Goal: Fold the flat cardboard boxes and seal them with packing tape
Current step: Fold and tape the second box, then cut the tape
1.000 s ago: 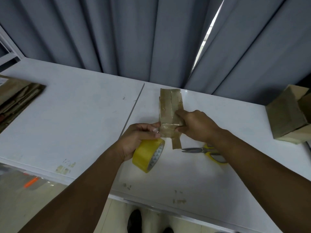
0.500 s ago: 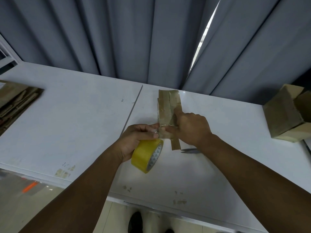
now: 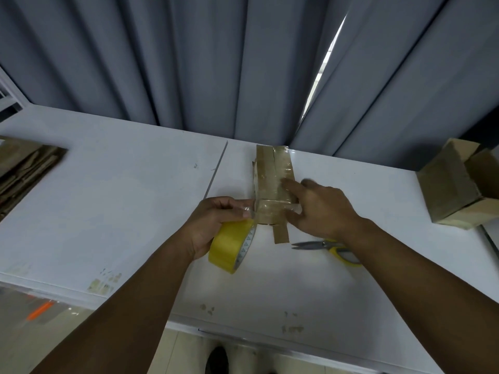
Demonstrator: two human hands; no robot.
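A small brown cardboard box (image 3: pixel 272 171) stands on the white table (image 3: pixel 121 206), its top seam covered with clear tape. My left hand (image 3: pixel 216 222) grips a yellow tape roll (image 3: pixel 232 248) at the box's near left corner, with a clear strip stretched across the near end. My right hand (image 3: pixel 321 209) lies flat on the box's right side, fingers spread and pressing on the tape. A loose tape tail (image 3: pixel 280 234) hangs onto the table below the box.
Yellow-handled scissors (image 3: pixel 326 247) lie just under my right wrist. Folded boxes (image 3: pixel 456 184) sit at the right edge. A stack of flat cardboard (image 3: pixel 24 168) lies at the far left. Grey curtains hang behind the table.
My right hand slid from the near end up along the box's right side and opened its fingers flat. The scissors are uncovered again. The left hand keeps the roll in place.
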